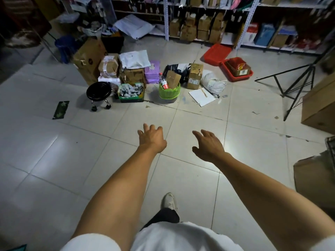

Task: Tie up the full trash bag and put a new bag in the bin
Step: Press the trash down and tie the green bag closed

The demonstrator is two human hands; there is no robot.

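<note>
A small bin [168, 100] lined with a bright green trash bag [169, 92] stands on the tiled floor ahead of me. A folded cardboard piece [173, 79] and a plastic bottle with a red label [163, 80] stick out of its top. My left hand [152, 137] and my right hand [208, 144] are both stretched forward over bare floor, well short of the bin. Their fingers are spread and they hold nothing.
A black wheeled stool [98, 93] and a green crate of small items [131, 92] stand left of the bin. Cardboard boxes [194, 76], a white sack [214, 84] and red trays [235, 69] lie around it. A tripod [297, 82] and large boxes [319, 109] are at right. Shelves [199, 24] line the back.
</note>
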